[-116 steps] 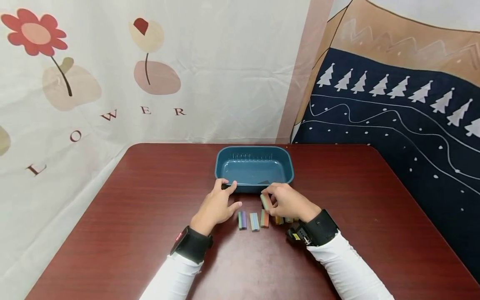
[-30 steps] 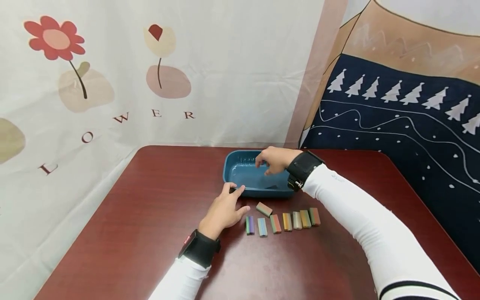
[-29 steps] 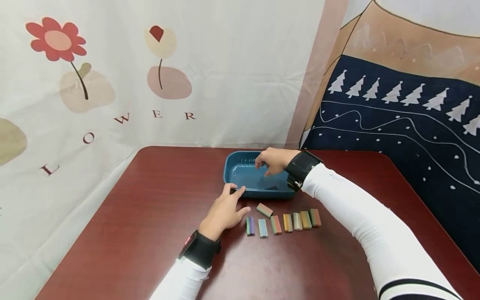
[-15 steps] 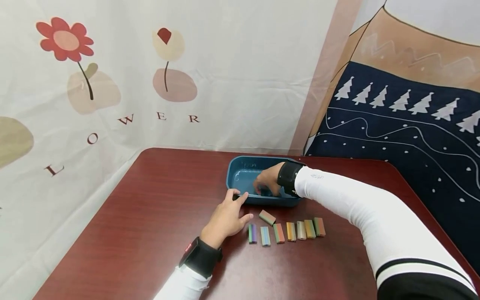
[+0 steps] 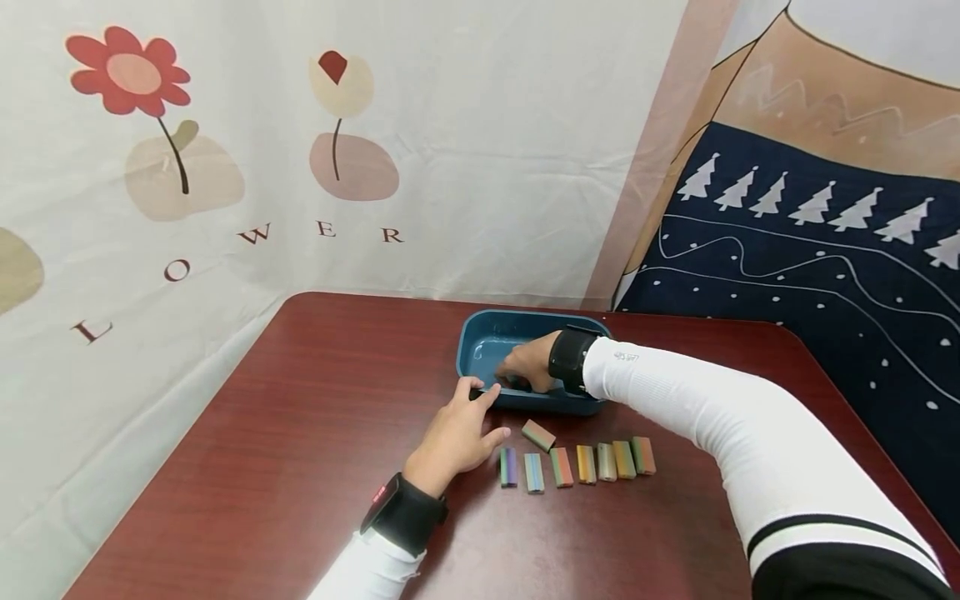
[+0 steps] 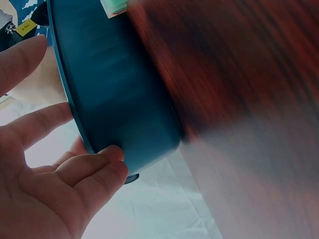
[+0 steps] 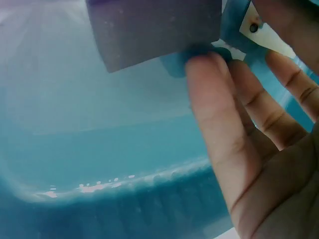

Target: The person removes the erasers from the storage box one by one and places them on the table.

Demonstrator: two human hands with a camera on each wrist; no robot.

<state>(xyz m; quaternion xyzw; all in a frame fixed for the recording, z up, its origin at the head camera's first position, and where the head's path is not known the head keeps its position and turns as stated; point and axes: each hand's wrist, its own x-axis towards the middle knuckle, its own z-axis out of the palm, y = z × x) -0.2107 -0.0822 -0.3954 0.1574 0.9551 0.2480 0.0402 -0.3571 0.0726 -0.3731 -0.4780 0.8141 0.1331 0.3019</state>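
Observation:
A teal tray (image 5: 577, 406) stands on the dark red table (image 5: 300, 467). My right hand (image 5: 521, 372) reaches down into the tray, near its front wall. In the right wrist view its index fingertip (image 7: 207, 74) lies on the edge of a dark block (image 7: 154, 30) on the tray floor (image 7: 99, 124), with the thumb (image 7: 294, 20) close on the other side. My left hand (image 5: 457, 429) rests on the table, and its thumb (image 6: 99, 159) and forefinger touch the tray's near left corner (image 6: 149, 144). Its fingers are relaxed.
A row of several coloured blocks (image 5: 577, 464) lies on the table in front of the tray, and one more block (image 5: 537, 434) lies askew just behind the row. Printed cloth hangs behind the table and to its right.
My right hand has dropped from above the tray down to its floor and come toward the front wall. The left hand has stayed at the tray's corner.

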